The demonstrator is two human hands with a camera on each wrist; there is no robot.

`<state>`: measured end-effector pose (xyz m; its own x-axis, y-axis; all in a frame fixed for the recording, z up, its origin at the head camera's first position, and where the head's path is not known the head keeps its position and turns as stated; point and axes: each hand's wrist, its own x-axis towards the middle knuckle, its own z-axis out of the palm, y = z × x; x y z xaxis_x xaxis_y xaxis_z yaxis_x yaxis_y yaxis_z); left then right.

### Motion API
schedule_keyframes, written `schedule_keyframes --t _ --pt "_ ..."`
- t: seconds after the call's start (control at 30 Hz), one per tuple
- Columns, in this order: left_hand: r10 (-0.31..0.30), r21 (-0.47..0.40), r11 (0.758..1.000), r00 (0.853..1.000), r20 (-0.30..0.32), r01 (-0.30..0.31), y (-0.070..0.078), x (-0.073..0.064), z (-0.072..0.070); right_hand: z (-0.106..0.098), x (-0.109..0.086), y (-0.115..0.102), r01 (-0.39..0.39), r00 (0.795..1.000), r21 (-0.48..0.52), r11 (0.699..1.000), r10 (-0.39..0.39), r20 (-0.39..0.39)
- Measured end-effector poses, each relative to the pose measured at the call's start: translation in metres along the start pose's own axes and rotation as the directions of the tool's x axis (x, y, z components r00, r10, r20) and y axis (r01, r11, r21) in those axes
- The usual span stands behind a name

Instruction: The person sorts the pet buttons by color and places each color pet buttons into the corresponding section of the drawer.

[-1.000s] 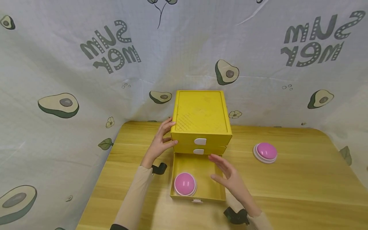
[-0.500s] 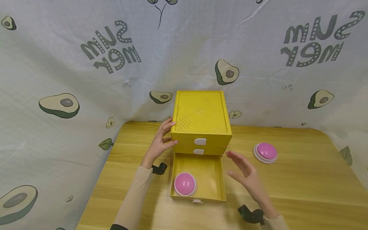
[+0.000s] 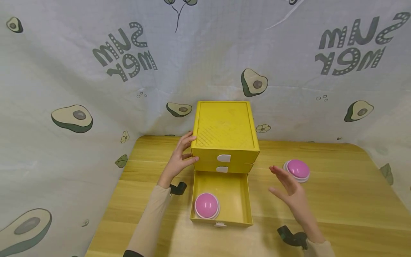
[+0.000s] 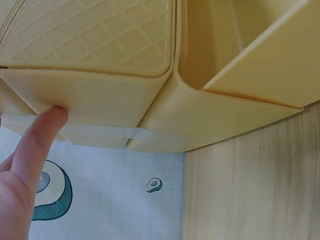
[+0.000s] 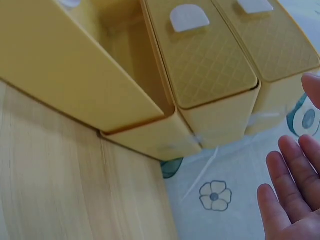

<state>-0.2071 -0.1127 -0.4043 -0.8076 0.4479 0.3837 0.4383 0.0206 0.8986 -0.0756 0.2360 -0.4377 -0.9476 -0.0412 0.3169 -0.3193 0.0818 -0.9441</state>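
Note:
A yellow three-drawer box stands at the back of the wooden table. Its bottom drawer is pulled out, and a pink dome button lies in the drawer's front left corner. My left hand rests with straight fingers against the box's left side; in the left wrist view a fingertip touches the box wall. My right hand hovers open above the table, right of the drawer and just short of a second pink button. The right wrist view shows those fingers spread beside the box.
A cloth backdrop printed with avocados surrounds the table on the back and both sides. Black wrist-camera mounts sit under each forearm. Bare wood lies right of the second button and in front of the drawer.
My right hand has moved from over the open drawer to the right, toward the button on the table. The left hand, box and drawer have stayed put.

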Motion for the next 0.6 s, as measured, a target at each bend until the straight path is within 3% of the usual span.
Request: schedule_keyframes --t 0.23,0.6 --pt "-0.014 -0.006 1.0 1.0 0.006 0.014 0.0 0.003 -0.002 -0.012 0.0 0.003 -0.098 0.994 -0.025 0.995 0.097 -0.052" --pt "-0.027 -0.016 0.999 1.0 0.009 0.027 -0.002 0.006 -0.004 -0.029 0.002 0.008 -0.107 0.993 -0.044 0.993 0.104 -0.049"
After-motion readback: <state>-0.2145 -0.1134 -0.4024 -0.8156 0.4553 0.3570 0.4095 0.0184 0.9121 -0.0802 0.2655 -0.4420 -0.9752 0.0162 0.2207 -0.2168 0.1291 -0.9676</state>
